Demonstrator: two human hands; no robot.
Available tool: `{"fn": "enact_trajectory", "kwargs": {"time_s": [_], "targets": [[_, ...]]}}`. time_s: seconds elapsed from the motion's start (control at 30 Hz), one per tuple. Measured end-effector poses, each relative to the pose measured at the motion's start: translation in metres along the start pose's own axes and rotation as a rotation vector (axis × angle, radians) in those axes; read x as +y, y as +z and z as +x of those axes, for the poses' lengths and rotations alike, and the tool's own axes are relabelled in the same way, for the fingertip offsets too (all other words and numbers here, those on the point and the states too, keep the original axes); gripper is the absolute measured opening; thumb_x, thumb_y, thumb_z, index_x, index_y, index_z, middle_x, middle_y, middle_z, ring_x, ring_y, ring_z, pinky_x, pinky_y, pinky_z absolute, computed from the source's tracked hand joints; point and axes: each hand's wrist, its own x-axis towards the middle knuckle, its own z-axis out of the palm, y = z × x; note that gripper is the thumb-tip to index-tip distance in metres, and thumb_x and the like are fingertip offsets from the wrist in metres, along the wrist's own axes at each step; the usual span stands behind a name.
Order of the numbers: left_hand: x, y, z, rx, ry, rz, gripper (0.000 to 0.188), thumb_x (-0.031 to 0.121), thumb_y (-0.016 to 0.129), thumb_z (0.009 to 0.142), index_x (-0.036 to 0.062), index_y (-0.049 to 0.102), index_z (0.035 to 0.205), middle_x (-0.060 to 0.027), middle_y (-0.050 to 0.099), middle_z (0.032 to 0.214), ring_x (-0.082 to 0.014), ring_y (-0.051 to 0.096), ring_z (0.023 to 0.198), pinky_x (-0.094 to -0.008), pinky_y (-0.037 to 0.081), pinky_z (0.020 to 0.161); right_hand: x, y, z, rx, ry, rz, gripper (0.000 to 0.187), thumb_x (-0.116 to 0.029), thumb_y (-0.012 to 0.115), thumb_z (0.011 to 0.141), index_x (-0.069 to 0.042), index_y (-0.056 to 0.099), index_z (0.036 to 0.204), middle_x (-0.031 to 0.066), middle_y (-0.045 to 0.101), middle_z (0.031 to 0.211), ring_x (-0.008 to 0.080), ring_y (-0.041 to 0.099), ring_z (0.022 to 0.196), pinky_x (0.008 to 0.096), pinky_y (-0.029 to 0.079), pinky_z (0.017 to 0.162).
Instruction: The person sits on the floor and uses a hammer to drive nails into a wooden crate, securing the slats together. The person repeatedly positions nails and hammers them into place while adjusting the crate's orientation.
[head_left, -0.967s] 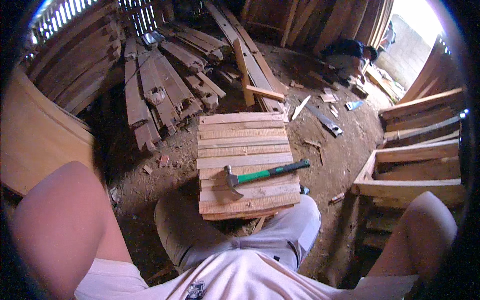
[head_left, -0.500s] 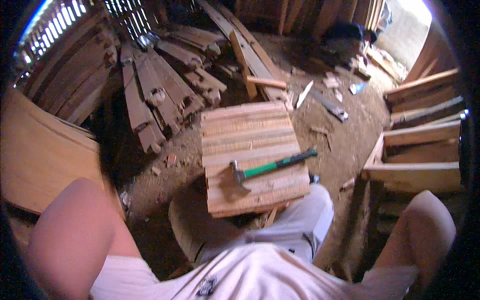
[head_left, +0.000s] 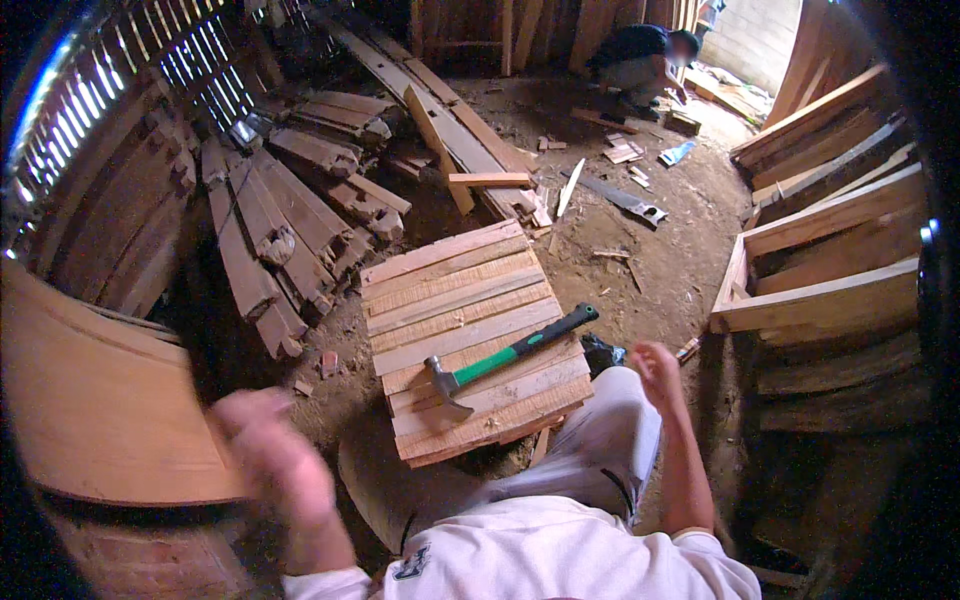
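Observation:
A hammer [head_left: 512, 348] with a green and black handle lies on a small slatted wooden panel [head_left: 455, 283] in front of my knees. Its steel head points to the near left, its grip to the far right. My left hand [head_left: 268, 430] is raised left of the panel, beside a smooth plywood sheet; motion smears its fingers. Over my right knee, my right hand [head_left: 655, 372] is up with loosely bent fingers and nothing visible in it. Neither hand touches the hammer or the panel.
Rough boards [head_left: 290, 215] lie heaped at the far left. A curved plywood sheet [head_left: 110, 400] stands at my left, wooden frames [head_left: 820, 300] at my right. A handsaw [head_left: 622, 200] and offcuts lie on the dirt floor. Another person [head_left: 635, 70] crouches at the back.
Both forearms have come down from beside my shoulders, bringing both hands into view. My view has shifted, so the panel and hammer appear lower and further left. The hammer still rests on the panel.

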Motion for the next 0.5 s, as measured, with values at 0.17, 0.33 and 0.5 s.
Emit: {"fn": "enact_trajectory", "kwargs": {"time_s": [0.17, 0.33, 0.5], "targets": [[-0.065, 0.038, -0.082, -0.151, -0.645, 0.328, 0.017, 0.017, 0.064, 0.099, 0.0013, 0.062, 0.095, -0.0042, 0.051, 0.094, -0.0175, 0.049, 0.087, -0.0301, 0.042, 0.082, 0.043, 0.028, 0.012, -0.264, 0.065, -0.260, 0.029, -0.024, 0.075, 0.091, 0.001, 0.073, 0.106, 0.0188, 0.075, 0.096, 0.0286, 0.073, 0.089, 0.0392, 0.057, 0.080], [-0.060, 0.057, -0.099, -0.276, -0.477, 0.548, 0.026, 0.017, 0.064, 0.097, 0.0008, 0.059, 0.116, -0.0160, 0.055, 0.111, -0.0321, 0.053, 0.108, -0.0433, 0.042, 0.097, 0.054, 0.042, 0.057, -0.267, 0.204, -0.099, 0.034, -0.029, 0.075, 0.091, 0.002, 0.073, 0.104, 0.0204, 0.075, 0.093, 0.0308, 0.074, 0.086, 0.0400, 0.057, 0.077], [-0.060, 0.064, -0.110, -0.250, -0.392, 0.754, 0.041, 0.019, 0.064, 0.097, 0.0035, 0.052, 0.133, -0.0195, 0.054, 0.115, -0.0397, 0.052, 0.113, -0.0472, 0.039, 0.104, 0.117, 0.073, 0.108, -0.498, 0.206, -0.317, 0.042, -0.046, 0.070, 0.090, -0.005, 0.076, 0.098, 0.0159, 0.076, 0.091, 0.0304, 0.073, 0.084, 0.0440, 0.056, 0.077]]}}
